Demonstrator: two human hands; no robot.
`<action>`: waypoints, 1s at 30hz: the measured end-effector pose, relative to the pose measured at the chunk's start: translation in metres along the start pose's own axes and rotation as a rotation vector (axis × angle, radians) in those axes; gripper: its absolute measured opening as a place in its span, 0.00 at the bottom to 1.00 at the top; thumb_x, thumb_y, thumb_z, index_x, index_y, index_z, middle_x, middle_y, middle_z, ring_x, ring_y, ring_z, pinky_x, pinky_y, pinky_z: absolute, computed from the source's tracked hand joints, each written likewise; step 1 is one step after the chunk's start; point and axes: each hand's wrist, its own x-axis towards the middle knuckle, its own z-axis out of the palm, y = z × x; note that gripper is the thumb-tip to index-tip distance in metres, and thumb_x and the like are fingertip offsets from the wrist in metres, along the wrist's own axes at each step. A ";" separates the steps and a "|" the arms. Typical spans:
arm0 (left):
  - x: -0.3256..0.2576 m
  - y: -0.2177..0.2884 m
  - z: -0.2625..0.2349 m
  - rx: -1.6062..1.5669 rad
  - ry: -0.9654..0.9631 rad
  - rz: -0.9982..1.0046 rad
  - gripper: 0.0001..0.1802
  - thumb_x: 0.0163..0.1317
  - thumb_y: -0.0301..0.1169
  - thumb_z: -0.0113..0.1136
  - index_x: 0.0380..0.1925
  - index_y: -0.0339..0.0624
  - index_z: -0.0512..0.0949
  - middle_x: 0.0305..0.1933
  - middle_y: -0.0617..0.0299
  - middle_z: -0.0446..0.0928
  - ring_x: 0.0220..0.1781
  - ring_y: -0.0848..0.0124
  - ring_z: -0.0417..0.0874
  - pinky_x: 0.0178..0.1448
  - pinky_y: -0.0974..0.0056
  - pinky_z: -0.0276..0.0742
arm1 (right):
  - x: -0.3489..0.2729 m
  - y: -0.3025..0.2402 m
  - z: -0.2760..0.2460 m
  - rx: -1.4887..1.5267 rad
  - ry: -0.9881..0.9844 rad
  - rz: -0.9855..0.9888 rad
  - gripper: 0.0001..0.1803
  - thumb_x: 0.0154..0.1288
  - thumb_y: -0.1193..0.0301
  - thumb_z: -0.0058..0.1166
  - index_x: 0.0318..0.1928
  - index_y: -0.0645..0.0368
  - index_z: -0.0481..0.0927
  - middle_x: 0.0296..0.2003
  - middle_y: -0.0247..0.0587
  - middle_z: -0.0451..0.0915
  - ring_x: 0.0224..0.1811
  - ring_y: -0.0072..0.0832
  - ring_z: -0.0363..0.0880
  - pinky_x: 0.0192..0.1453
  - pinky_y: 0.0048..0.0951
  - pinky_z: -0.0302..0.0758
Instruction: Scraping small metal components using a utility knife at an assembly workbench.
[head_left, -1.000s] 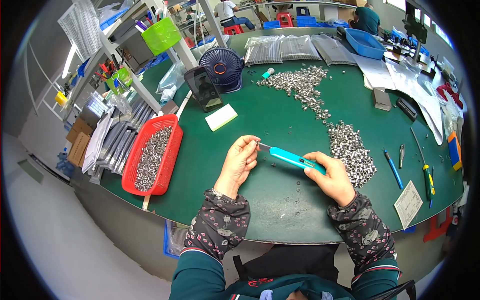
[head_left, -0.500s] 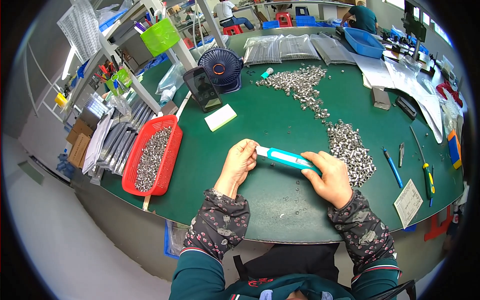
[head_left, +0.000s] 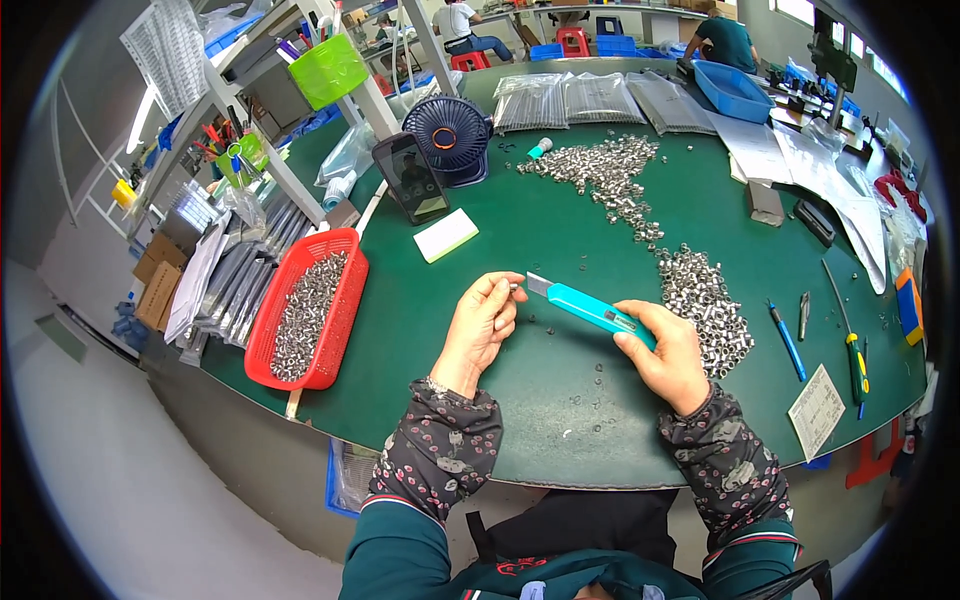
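Observation:
My right hand (head_left: 664, 352) grips a teal utility knife (head_left: 592, 308) by its rear end. Its bare blade (head_left: 538, 284) points left, close to the fingertips of my left hand (head_left: 484, 325). Between that thumb and forefinger a small metal ring (head_left: 515, 287) is pinched, mostly hidden by the fingers. To the right of the knife lies a heap of shiny metal rings (head_left: 705, 305) on the green table (head_left: 480, 420). A second, looser spread of rings (head_left: 600, 170) reaches toward the far side. Thin dark scraps (head_left: 598, 385) dot the tabletop below the knife.
A red basket (head_left: 362, 290) of metal parts stands left. Beyond my hands are a white-and-yellow block (head_left: 446, 236), a phone (head_left: 411, 180) and a dark fan (head_left: 447, 140). Blue pen-like tool (head_left: 787, 341), screwdriver (head_left: 856, 365) and paper slip (head_left: 817, 411) lie right.
The knife has turned, so its blade now shows its flat side and sits slightly apart from the left fingertips. The left fingers have curled in around the ring.

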 end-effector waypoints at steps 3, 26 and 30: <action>0.000 0.000 0.001 -0.038 0.021 -0.013 0.07 0.60 0.31 0.47 0.34 0.38 0.70 0.28 0.62 0.70 0.15 0.86 0.58 0.13 0.82 0.50 | 0.000 0.001 0.000 -0.008 -0.030 0.022 0.14 0.49 0.68 0.54 0.38 0.56 0.74 0.26 0.42 0.74 0.23 0.36 0.73 0.27 0.30 0.69; 0.000 -0.002 -0.003 0.260 -0.048 0.101 0.06 0.58 0.28 0.49 0.34 0.37 0.71 0.24 0.70 0.66 0.15 0.87 0.56 0.15 0.82 0.48 | -0.001 0.009 -0.002 0.224 -0.251 0.290 0.14 0.49 0.67 0.54 0.38 0.56 0.75 0.26 0.42 0.76 0.25 0.33 0.75 0.29 0.29 0.69; -0.001 0.002 -0.003 0.220 -0.025 -0.015 0.06 0.59 0.28 0.48 0.33 0.37 0.71 0.23 0.69 0.66 0.15 0.87 0.56 0.14 0.82 0.47 | 0.001 -0.009 -0.006 -0.211 -0.006 -0.142 0.15 0.45 0.71 0.56 0.37 0.55 0.74 0.20 0.40 0.67 0.21 0.36 0.69 0.24 0.33 0.67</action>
